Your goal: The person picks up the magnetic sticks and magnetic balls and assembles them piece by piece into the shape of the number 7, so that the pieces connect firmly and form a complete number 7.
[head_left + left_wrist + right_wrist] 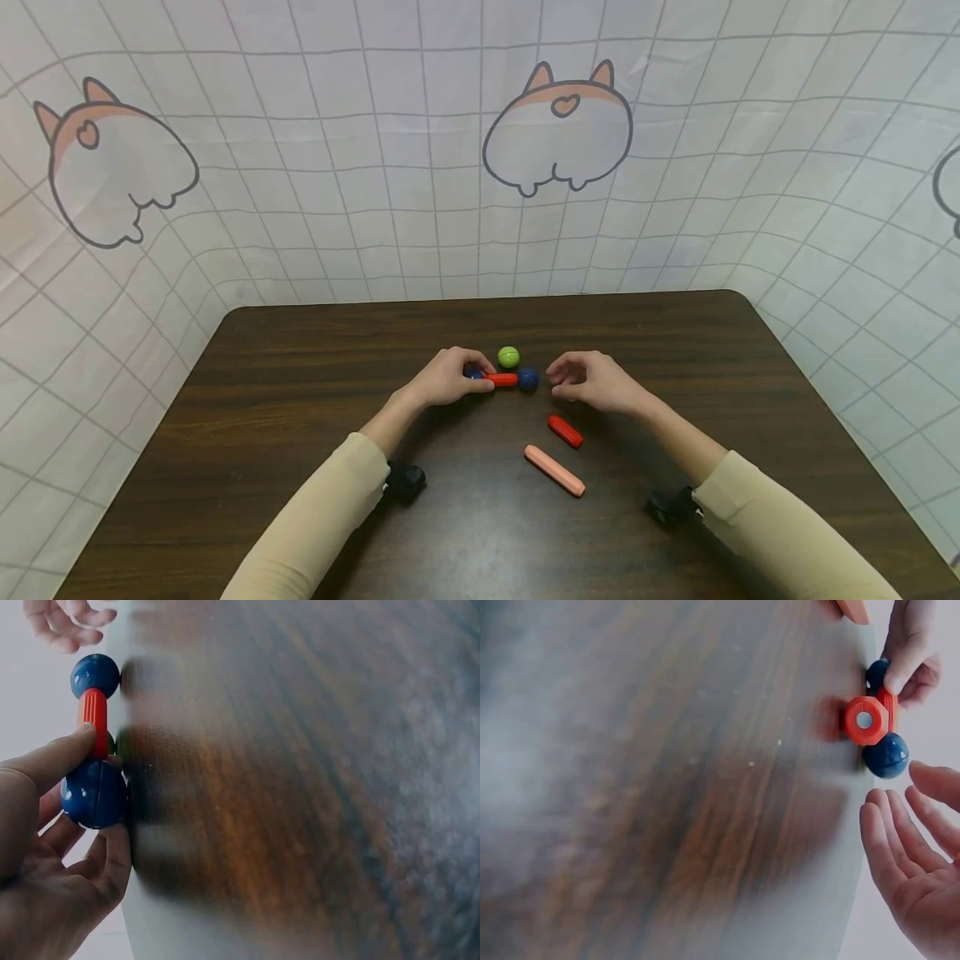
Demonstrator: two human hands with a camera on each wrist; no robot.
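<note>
A short red rod (pixel 502 379) joins two blue balls (pixel 95 793), one at each end, in a dumbbell shape on the table. My left hand (pixel 450 377) pinches the red rod beside its left ball, thumb on the near side. The right blue ball (pixel 528 379) sticks out toward my right hand (pixel 592 382), which hovers just right of it, fingers slightly bent, holding nothing. Behind the rod sits a green ball (pixel 508 357). In the right wrist view, the end of a loose red rod (pixel 865 721) overlaps the dumbbell shape.
The loose red rod lies nearer to me, below my right hand. In front of it is a longer orange rod (pixel 555 471), set diagonally. The dark wooden table (pixel 300 350) ends at a white checked cloth (pixel 375 208) behind it.
</note>
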